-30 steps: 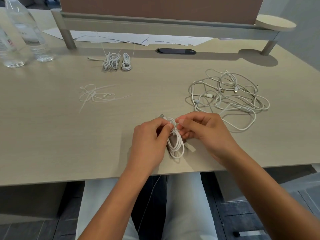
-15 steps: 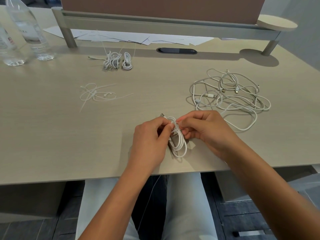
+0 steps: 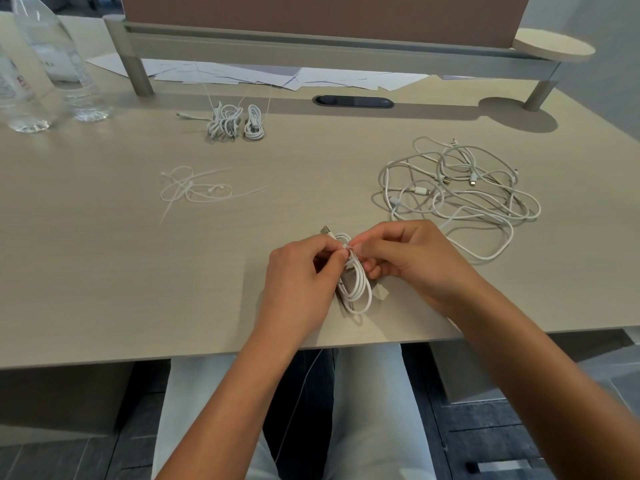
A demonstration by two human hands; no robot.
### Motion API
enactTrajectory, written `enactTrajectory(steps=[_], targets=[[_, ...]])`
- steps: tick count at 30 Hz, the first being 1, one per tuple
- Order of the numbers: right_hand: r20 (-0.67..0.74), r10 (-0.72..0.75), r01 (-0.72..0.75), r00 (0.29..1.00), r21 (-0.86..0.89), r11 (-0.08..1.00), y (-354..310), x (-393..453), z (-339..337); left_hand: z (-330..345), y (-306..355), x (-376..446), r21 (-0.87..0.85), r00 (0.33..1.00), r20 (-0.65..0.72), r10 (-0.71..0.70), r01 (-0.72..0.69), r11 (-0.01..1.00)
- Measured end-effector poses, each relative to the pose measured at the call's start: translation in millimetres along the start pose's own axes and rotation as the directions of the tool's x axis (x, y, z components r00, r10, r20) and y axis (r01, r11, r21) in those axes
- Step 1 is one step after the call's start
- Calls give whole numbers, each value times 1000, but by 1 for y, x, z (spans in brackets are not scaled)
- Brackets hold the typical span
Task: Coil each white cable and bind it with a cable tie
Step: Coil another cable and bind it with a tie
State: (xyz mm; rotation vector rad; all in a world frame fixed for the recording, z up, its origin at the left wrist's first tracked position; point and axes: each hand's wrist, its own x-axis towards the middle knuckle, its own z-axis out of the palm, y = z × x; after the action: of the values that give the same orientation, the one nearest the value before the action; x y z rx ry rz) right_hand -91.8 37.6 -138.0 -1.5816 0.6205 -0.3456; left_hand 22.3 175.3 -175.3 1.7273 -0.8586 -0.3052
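A coiled white cable (image 3: 356,289) lies near the table's front edge, its USB plug (image 3: 326,231) sticking out at the far end. My left hand (image 3: 301,275) and my right hand (image 3: 412,261) meet over the coil's upper part. Both pinch a thin white cable tie (image 3: 348,252) wrapped around the coil. A thin tail of the tie hangs below the table edge (image 3: 304,379). A tangle of loose white cables (image 3: 460,192) lies to the right. Tied coils (image 3: 235,123) sit at the back. Loose cable ties (image 3: 194,188) lie left of centre.
Two clear water bottles (image 3: 52,64) stand at the back left. A raised shelf (image 3: 311,39) on round legs spans the back, with papers (image 3: 277,76) under it and a dark cable slot (image 3: 353,101) in the beige table (image 3: 104,271). My legs are below the front edge.
The two hands stay over the coil; the fingertips have closed in on the tie at the coil's top, and the coil has shifted slightly.
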Motion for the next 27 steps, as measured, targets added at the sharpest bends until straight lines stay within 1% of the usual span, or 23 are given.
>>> enactTrajectory(steps=[6, 9, 12, 15, 17, 21, 27], targets=[[18, -127, 129, 992, -171, 977, -1, -2, -6, -3, 5, 1, 47, 999, 42, -2, 0, 999], [38, -175, 179, 984, -250, 951, 0, -3, -7, -2, 7, 3, 117, 997, 71, 20, -29, 993], [45, -212, 216, 976, -304, 928, 1, -4, -7, -4, 8, 2, 102, 998, 56, -18, 12, 995], [29, -251, 246, 968, -334, 910, 3, -3, -7, -6, 10, -1, 1, 999, 13, -43, 43, 999], [27, -275, 267, 961, -342, 901, 5, -3, -5, -6, 10, -2, -22, 999, 11, -48, 48, 999], [34, -312, 304, 949, -347, 887, 6, -5, -4, -2, 12, 0, 5, 998, 0, -58, 58, 998], [54, -317, 313, 947, -381, 870, 8, -5, -7, 0, 16, 5, 104, 998, 20, -56, 54, 993]])
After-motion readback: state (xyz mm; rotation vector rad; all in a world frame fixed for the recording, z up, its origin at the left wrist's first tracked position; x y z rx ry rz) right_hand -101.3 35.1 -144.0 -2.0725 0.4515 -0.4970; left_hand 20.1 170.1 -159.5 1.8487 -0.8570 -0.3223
